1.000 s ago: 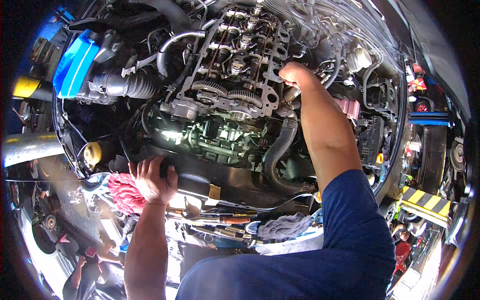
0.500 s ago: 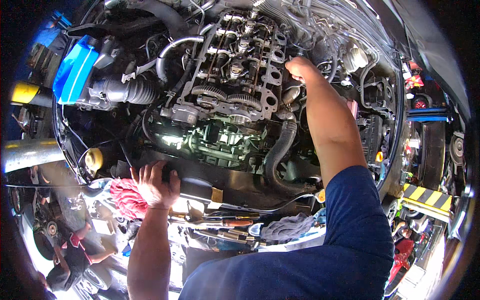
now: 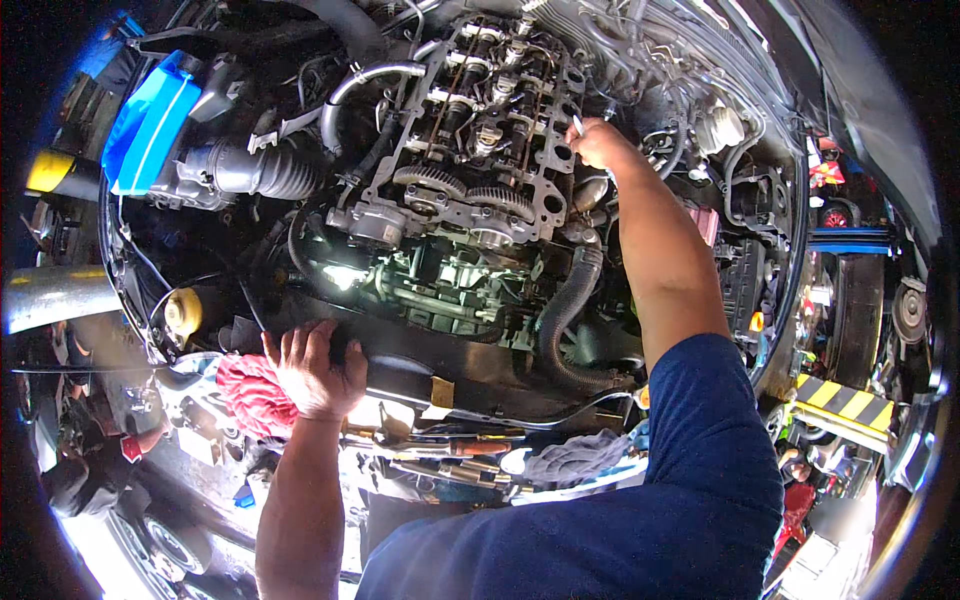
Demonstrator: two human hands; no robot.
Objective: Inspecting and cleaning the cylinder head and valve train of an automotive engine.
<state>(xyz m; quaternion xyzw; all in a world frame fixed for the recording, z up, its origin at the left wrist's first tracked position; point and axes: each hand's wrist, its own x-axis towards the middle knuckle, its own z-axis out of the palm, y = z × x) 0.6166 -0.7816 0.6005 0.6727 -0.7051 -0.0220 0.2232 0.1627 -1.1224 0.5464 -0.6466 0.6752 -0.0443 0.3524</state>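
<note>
Head | left hand [image 3: 318,372] spread on panel [image 3: 480,366] edge | right hand [image 3: 603,145] pinching rod [image 3: 578,126], engine [image 3: 488,135] edge

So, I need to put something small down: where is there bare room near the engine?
The dark front panel shows a bare stretch between the left hand and the lower ribbed hose, bordered by the engine and tools; I can't tell if it's level. It's crowded where the tools and grey cloth lie, and around the right hand at the engine's edge.
</note>
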